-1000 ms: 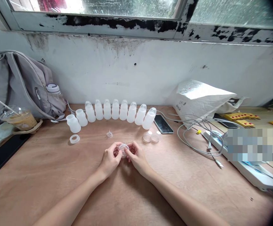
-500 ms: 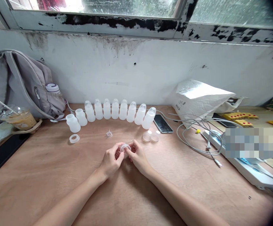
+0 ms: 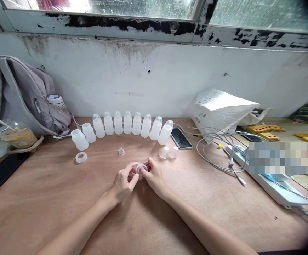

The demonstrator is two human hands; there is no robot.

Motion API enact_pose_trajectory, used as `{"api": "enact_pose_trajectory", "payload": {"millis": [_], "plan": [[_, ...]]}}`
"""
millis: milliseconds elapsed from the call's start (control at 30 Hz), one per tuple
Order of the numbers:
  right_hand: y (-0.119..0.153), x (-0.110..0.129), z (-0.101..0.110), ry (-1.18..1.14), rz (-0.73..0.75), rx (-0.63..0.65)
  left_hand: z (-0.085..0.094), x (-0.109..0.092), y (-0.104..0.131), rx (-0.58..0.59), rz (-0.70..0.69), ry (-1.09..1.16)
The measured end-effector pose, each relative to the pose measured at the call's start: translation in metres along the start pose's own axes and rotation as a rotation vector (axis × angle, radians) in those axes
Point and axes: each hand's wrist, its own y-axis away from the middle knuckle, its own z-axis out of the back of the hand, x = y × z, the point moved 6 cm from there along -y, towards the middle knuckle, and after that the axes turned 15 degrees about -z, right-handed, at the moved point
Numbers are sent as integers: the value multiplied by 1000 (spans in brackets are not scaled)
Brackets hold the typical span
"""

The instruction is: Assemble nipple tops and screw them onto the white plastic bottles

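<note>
Between my two hands is a white bottle collar ring (image 3: 142,165), held a little above the table. My left hand (image 3: 124,181) grips its left side with thumb and fingers. From the right, my right hand (image 3: 155,179) pinches it, the thumb pressing into its opening. Whether a teat sits inside the ring I cannot tell. Beyond the hands lies a clear teat (image 3: 121,151), tip up. Another collar ring (image 3: 81,157) rests on the left, near two open baby bottles (image 3: 80,140). Two clear round caps (image 3: 167,153) lie on the right.
Several capped baby bottles (image 3: 127,124) stand in an arc at the back. A phone (image 3: 181,138), coiled cables (image 3: 207,156), a power strip (image 3: 278,193) and a white bag (image 3: 217,109) are on the right. A backpack (image 3: 21,95), an iced drink (image 3: 17,136) and a black phone (image 3: 5,173) are on the left.
The view has shifted slightly to the right, so the table items appear further left. Both hands keep their hold on the ring, with only slight finger movement.
</note>
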Motion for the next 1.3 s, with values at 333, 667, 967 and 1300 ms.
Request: {"api": "enact_pose_trajectory", "payload": {"millis": [333, 667, 967, 1300], "plan": [[-5, 3, -2, 5, -1, 53, -1, -2, -1, 17, 3, -15], [-4, -4, -3, -81, -52, 85, -3, 5, -4, -90, 164, 193], [-5, -3, -4, -63, -34, 94, -1, 10, -3, -103, 177, 187], [9, 9, -9, -63, 25, 282, 12, 18, -3, -261, 230, 288]]}}
